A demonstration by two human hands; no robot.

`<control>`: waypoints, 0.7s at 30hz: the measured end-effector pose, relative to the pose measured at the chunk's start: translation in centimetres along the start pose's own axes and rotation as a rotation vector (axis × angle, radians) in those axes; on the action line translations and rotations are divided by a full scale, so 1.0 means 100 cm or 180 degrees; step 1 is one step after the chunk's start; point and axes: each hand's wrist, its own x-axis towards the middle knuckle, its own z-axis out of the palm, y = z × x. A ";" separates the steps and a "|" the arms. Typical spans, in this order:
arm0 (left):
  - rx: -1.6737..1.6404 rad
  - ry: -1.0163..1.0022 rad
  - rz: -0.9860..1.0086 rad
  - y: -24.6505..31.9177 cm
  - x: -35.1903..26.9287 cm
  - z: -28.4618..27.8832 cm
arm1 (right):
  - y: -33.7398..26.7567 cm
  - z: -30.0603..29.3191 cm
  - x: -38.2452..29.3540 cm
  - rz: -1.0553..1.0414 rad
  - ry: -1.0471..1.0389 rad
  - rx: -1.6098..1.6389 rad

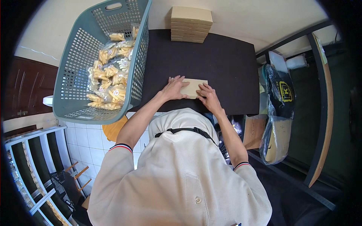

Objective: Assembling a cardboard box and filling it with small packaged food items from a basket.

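Note:
A small flat cardboard box (192,87) lies on the black-topped table (226,65) close to its front edge. My left hand (175,88) rests over the box's left end, thumb and fingertips on the cardboard. At the right end my right hand (208,96) touches the box with its fingers. Both hands press on or hold its edges; the undersides of the fingers are hidden. At the back of the table, by the wall, stands a stack of similar cardboard boxes (191,25).
To the left, a large green-grey plastic basket (137,67) holds many clear bags of pale stick-shaped pieces (110,72). Right of the table are a dark frame (319,113) and plastic-wrapped packages (281,90). A round wooden stool (114,129) stands below the basket.

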 end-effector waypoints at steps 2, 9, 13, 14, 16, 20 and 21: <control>0.0009 -0.0023 -0.0029 -0.002 0.001 0.001 | 0.001 0.001 0.001 0.0029 0.0021 0.0035; 0.0246 0.0032 -0.0014 0.015 -0.006 -0.010 | -0.003 -0.002 0.003 0.0075 -0.0078 -0.0153; 0.0284 0.0100 0.0004 0.007 -0.002 -0.002 | 0.000 0.002 0.003 -0.0063 0.0027 -0.0114; 0.0276 0.0091 0.0008 0.005 -0.001 -0.002 | 0.001 0.003 0.004 -0.0113 0.0065 -0.0124; 0.0267 0.0070 0.0016 0.004 0.000 -0.003 | 0.002 0.003 0.004 -0.0102 0.0060 -0.0110; 0.0278 0.0042 0.0033 0.003 0.001 -0.003 | 0.002 0.004 0.003 -0.0140 0.0065 -0.0160; 0.0313 0.0063 0.0049 0.003 0.000 -0.003 | 0.002 0.005 0.002 -0.0138 0.0068 -0.0161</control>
